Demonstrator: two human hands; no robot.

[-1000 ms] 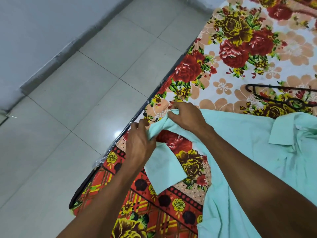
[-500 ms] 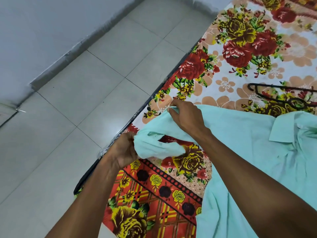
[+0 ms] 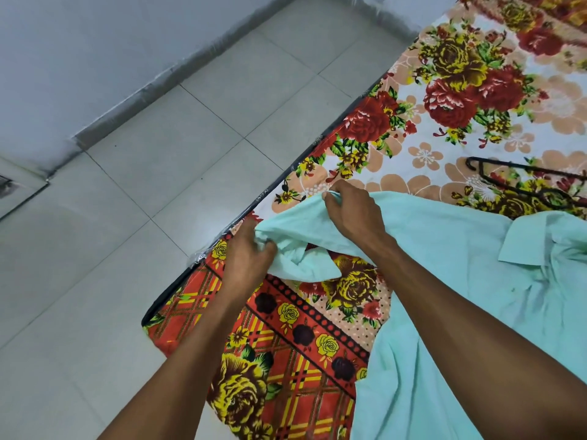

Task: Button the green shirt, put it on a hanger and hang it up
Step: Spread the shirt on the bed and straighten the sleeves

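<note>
Gripping a bunched sleeve of the green shirt point(image 3: 460, 249) near the bed's edge, a person's left hand point(image 3: 246, 260) clenches the cuff end while the right hand point(image 3: 352, 214) pinches the fabric just above it, the garment spread collar-up across the floral bedsheet point(image 3: 444, 90). By the look of it the task is at an early stage: no buttoning is visible, and the black hanger point(image 3: 521, 182) lies unused on the sheet just beyond the shirt, with hanging up yet to come.

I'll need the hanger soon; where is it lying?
The black hanger lies on the floral bedsheet at the head view's right edge, just beyond the green shirt collar.
</note>
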